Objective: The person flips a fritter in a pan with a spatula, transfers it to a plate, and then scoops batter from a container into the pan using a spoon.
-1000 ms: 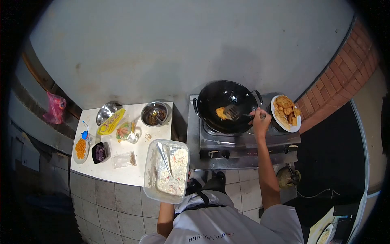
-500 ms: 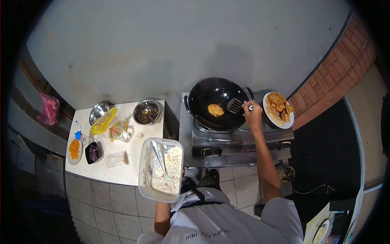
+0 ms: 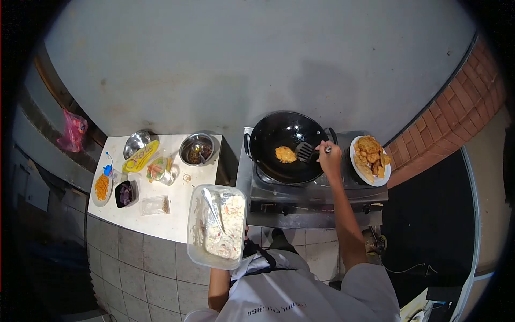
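Note:
My right hand (image 3: 330,156) is closed around the handle of a slotted spatula (image 3: 304,152). The spatula's black head is low inside a black wok (image 3: 292,174), right at the edge of a golden fritter (image 3: 286,154). My left hand (image 3: 247,229) supports a clear plastic container (image 3: 191,236) from beneath; most of that hand is hidden behind it. Inside the container are a pale, chunky batter (image 3: 228,236) and a metal spoon (image 3: 212,209) leaning across it.
Fried fritters fill a white plate (image 3: 355,170) right of the wok, on the stove (image 3: 311,196). Left, a white table (image 3: 177,228) bears a steel bowl (image 3: 209,158), a glass (image 3: 168,177), a yellow packet (image 3: 140,156), a black bowl (image 3: 134,188) and a plate of orange pieces (image 3: 102,188). Brickwork (image 3: 450,123) borders the right.
The spatula head has moved left and slightly down, up to the fritter. My left hand still holds the container. The whole view has shifted a little.

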Available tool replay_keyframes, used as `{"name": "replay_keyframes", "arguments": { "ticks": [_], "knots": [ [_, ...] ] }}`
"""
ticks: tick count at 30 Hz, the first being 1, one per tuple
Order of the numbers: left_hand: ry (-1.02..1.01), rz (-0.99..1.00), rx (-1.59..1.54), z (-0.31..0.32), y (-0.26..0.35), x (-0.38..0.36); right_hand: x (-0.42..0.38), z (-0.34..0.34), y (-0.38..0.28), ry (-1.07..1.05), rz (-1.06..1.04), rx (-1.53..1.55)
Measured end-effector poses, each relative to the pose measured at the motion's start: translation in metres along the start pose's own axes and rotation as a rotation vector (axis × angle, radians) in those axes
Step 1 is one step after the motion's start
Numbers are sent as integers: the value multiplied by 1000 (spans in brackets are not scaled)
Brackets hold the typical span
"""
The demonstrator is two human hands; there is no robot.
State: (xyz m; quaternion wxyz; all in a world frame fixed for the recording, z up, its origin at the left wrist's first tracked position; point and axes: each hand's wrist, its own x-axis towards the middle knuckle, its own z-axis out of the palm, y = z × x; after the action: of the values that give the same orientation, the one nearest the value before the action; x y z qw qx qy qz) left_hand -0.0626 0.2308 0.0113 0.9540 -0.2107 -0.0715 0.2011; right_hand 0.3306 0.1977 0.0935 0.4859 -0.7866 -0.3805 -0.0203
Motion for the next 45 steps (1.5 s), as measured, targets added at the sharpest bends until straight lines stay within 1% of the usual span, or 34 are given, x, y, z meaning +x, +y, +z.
{"name": "replay_keyframes", "arguments": {
  "ticks": [2,3,5,7,9,11,14,16,18,20,23,26,27,29,30,31,33,36,39,40,43,45],
  "knots": [
    [-1,13,12,-9,-18,-1,5,0,-7,-44,80,41],
    [1,21,13,-11,-24,-3,7,-1,-6,-50,82,48],
    [3,39,19,-15,-32,-2,13,-3,-5,-82,-7,23],
    [-49,69,175,-21,-35,2,18,-8,-13,-94,-9,47],
    [-32,120,177,-21,-47,1,22,-14,-14,-116,0,70],
    [-12,166,177,-24,-59,2,28,-20,-11,-148,-95,-30],
    [-56,241,211,-39,-73,3,35,-31,-14,-189,-118,-47],
    [11,263,214,-53,-82,-3,40,-35,-12,-219,-130,-24],
    [-17,289,255,-76,-84,-4,45,-35,-7,-242,-151,-1],
    [-47,320,297,-78,-96,1,51,-30,-2,-249,-149,-7],
    [-18,398,240,-82,-122,1,64,-18,8,-262,-163,38],
    [-122,323,195,-92,-129,0,81,-4,10,-337,-156,42],
    [-121,329,201,-96,-128,0,85,-1,9,-370,-140,63],
    [-223,409,393,-92,-136,7,88,-8,-4,-353,-169,62],
    [-248,344,140,-89,-145,4,90,-10,-5,-315,-190,85],
    [-250,353,144,-90,-146,3,92,-13,-5,-276,-208,107],
    [-236,364,155,-92,-147,-1,96,-17,-2,-285,-221,80],
    [-214,364,170,-94,-147,-4,96,-14,7,-364,-182,64],
    [-237,354,267,-126,-125,-8,90,-7,12,-368,-171,44],
    [-242,352,268,-125,-125,-4,91,-5,12,-389,-207,82],
    [-245,348,248,-122,-126,1,93,-4,11,-361,-196,128],
    [-241,353,231,-121,-130,-1,100,-3,19,-306,-204,201]
  ]
}}
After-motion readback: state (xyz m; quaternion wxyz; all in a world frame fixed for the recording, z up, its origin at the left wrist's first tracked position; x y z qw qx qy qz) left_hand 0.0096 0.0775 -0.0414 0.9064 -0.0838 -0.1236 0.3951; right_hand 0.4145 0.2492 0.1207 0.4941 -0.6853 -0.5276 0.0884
